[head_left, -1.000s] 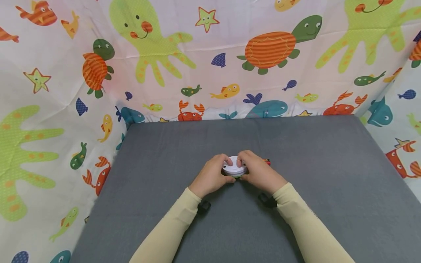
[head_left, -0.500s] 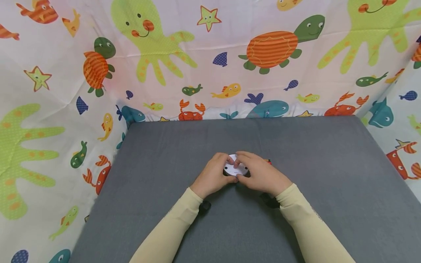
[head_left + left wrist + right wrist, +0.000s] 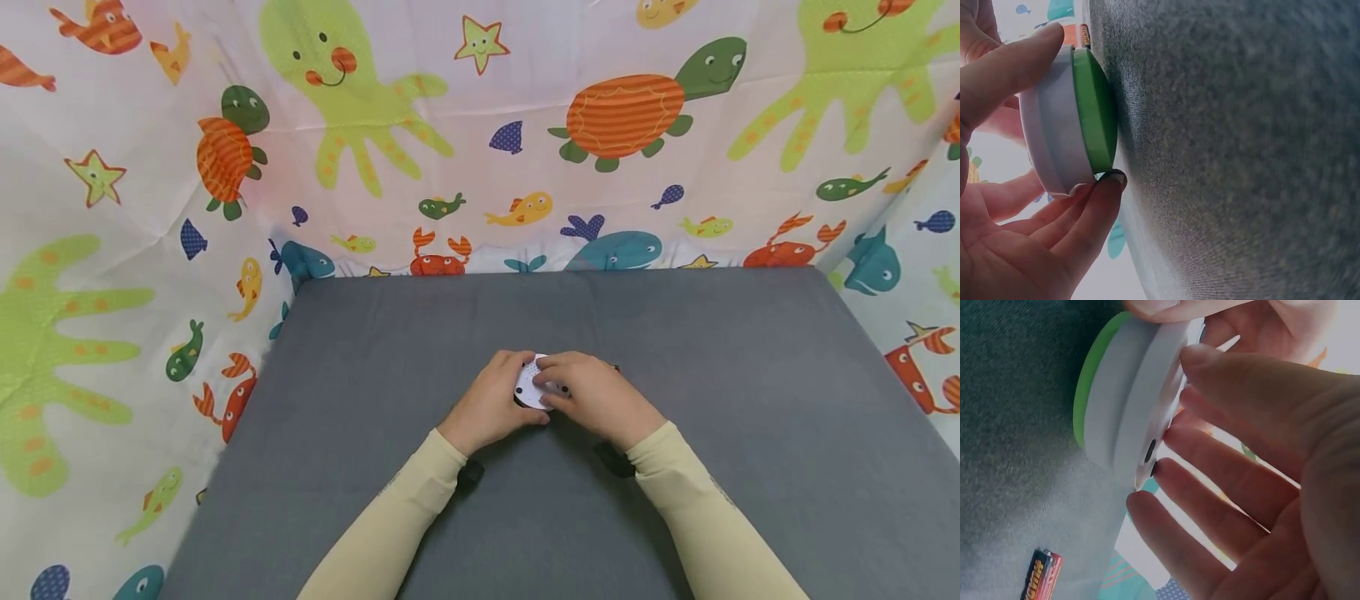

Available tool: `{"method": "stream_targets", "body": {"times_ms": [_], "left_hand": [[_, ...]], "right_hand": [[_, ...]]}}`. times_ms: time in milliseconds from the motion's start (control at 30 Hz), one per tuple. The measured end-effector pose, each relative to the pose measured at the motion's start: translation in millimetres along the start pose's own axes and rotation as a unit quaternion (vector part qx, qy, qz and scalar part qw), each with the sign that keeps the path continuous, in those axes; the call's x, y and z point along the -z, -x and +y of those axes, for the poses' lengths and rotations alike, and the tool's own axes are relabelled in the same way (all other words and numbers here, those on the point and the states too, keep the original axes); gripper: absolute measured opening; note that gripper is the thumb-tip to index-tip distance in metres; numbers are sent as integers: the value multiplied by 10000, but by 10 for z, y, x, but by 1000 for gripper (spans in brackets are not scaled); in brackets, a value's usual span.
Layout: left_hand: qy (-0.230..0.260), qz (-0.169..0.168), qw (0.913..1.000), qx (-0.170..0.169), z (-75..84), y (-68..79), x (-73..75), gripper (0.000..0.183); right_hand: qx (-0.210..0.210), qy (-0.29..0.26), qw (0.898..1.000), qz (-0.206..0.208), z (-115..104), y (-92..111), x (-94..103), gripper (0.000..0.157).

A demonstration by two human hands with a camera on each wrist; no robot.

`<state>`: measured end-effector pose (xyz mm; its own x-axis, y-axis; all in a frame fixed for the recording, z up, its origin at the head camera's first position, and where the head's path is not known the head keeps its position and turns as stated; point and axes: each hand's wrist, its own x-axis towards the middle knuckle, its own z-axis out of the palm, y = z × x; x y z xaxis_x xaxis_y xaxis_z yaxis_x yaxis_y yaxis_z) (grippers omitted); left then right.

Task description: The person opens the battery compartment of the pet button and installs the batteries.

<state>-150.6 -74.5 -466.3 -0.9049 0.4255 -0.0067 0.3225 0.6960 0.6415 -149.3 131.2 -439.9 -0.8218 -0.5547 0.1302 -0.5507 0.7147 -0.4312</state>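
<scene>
A round white device (image 3: 529,393) with a green domed side (image 3: 1095,109) lies dome-down at mid-table, its pale flat base facing up. Small dark feet and rows of tiny holes show on that base. My left hand (image 3: 491,402) grips the device at its edge, thumb on the near side and fingers round the far side. Over the base is my right hand (image 3: 600,398); its thumb and fingertips touch the flat face, with the fingers fairly straight in the right wrist view. Part of the base is hidden under the right fingers.
A red-and-black battery (image 3: 1042,575) lies on the grey table (image 3: 420,325) just beyond the right hand, mostly hidden in the head view. A curtain (image 3: 465,167) printed with sea animals hangs behind the table and along its sides.
The device has tipped so its base faces up more and has shifted slightly right. My right thumb has moved from the device's near edge onto its base; my left hand keeps its grip.
</scene>
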Motion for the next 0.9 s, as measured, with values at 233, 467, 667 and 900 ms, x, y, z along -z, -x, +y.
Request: {"method": "stream_targets", "body": {"times_ms": [233,467,667,900], "left_hand": [[21,-6,10000,-79,12,0,16,86],[-28,11,10000,-44,-17,-13,9,85],[-9,22,10000,6,-13,-16,18,81],[-79,31,10000,-11,-9,-18,21,84]], "right_hand": [[381,373,9986,51,3,-10,-23,25],[967,698,9918,469,7,-26,-85,22],[1191,924,9861,701,0,-31,-126,21],[600,556,9961,316,43,-1,-92,28]]}}
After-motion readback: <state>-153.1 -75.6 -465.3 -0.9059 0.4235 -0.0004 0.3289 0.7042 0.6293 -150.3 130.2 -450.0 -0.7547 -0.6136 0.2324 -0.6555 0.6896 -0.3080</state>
